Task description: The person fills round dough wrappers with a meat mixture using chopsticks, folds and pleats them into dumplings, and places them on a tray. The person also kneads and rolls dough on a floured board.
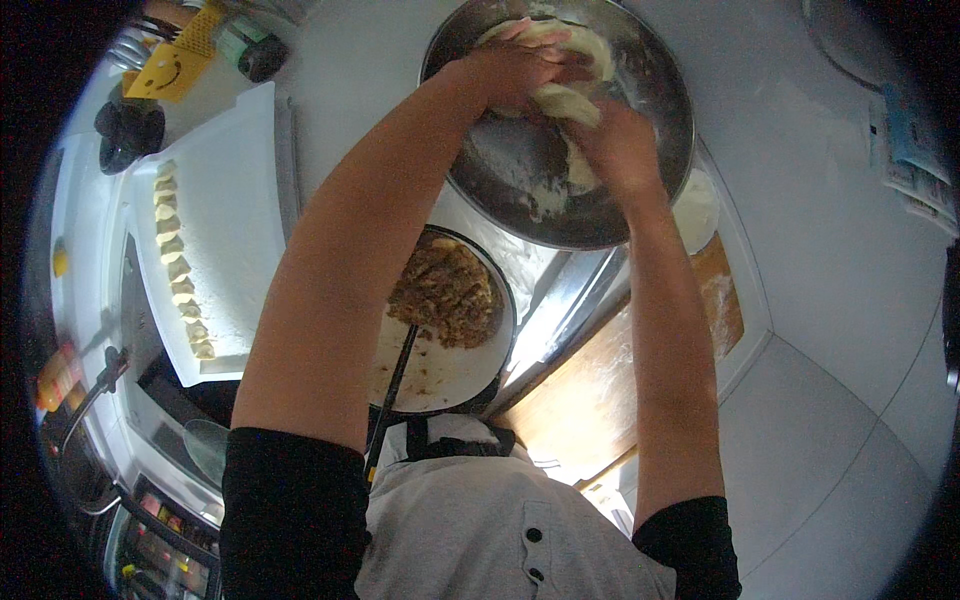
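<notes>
A large metal bowl (517,217) holds pale, soft dough (589,46) with loose flour on its inner wall. My left hand (525,71) presses into the dough near the bowl's far side, its fingers partly hidden. To its right, my right hand (619,142) grips a folded piece of the same dough, one flap of which hangs down beside it. Nearer to me, a round white dish (427,386) contains brown minced filling (450,292), with a long dark-handled utensil (397,367) leaning in it.
A lined tray (232,225) with a row of small dumplings (176,259) lies at the left. Below the bowl is a floured wooden board (585,382). A yellow smiling-face holder (166,73) stands at the upper left, beside dark containers (131,131). Packets (915,165) lie at the far right.
</notes>
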Tool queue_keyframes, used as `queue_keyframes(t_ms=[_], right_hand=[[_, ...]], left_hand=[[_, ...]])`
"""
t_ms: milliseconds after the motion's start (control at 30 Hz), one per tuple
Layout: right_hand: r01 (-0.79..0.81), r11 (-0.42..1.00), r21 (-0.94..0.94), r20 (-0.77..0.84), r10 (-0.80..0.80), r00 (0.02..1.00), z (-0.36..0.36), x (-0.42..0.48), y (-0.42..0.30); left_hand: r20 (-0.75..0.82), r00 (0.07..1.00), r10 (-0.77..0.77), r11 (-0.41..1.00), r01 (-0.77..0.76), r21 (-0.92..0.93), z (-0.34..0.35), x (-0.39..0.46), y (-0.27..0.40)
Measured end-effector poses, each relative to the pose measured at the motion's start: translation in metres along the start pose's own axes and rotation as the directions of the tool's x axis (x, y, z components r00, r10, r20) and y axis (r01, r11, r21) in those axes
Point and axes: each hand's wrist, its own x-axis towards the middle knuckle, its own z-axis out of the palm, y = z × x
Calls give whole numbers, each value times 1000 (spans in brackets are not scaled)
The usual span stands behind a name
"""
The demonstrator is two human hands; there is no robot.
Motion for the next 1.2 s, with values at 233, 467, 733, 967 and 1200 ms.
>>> queue_keyframes(t_ms=[233, 467, 733, 967, 1200], right_hand=[[-116, 993, 35, 152, 109, 982, -22, -31, 14], [109, 964, -241, -63, -128, 990, -3, -20, 3], [64, 997, -50, -87, -68, 994, 39, 30, 1], [-81, 975, -208, 145, 112, 983, 18, 33, -21], [65, 978, -200, 129, -40, 991, 6, 17, -12]], left_hand=[[22, 1000, 0, 999, -1, 43, 5, 4, 3], [-55, 998, 15, 997, -19, -69, 9, 1, 2], [-155, 988, -1, 997, -10, -70, -12, -6, 14], [-312, 949, 57, 991, -92, -101, -17, -1, 10], [-340, 938, 72, 985, -121, -124, -33, -4, 15]])
